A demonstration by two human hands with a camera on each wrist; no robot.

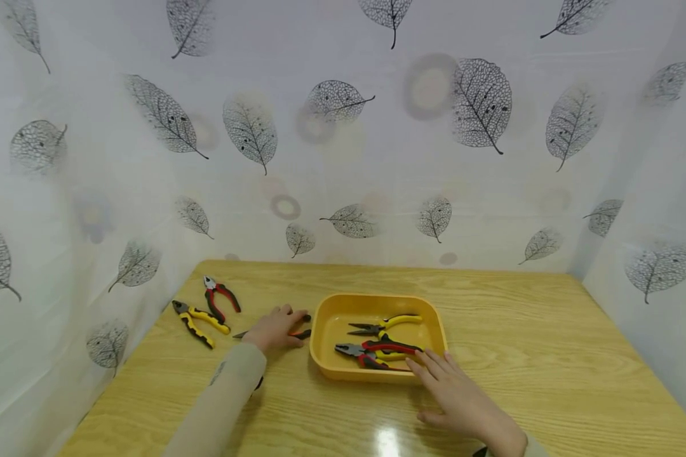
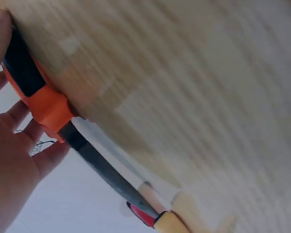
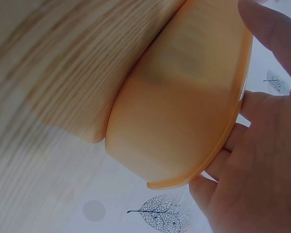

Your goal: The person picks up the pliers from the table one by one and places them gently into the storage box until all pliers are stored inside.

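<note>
My left hand (image 1: 273,327) is over a pair of long-nose pliers (image 2: 109,170) with orange-and-black handles, left of the yellow tray. Its thumb lies at one handle, and the fingers reach round the other side; the palm hides much of the tool in the head view. My right hand (image 1: 454,393) rests its extended fingers over the near right rim of the tray (image 1: 343,374), thumb apart from the wall. Inside the tray lie red-and-black combination pliers (image 1: 391,346) and yellow-handled long-nose pliers (image 1: 400,320), with another yellow handle partly covered beneath.
On the table's far left lie yellow-and-black pliers (image 1: 197,320) and red-and-black diagonal cutters (image 1: 220,298). A small dark tip (image 1: 259,383) shows beside my left forearm. Leaf-patterned curtains (image 1: 343,158) stand behind and on both sides of the wooden table (image 1: 520,330).
</note>
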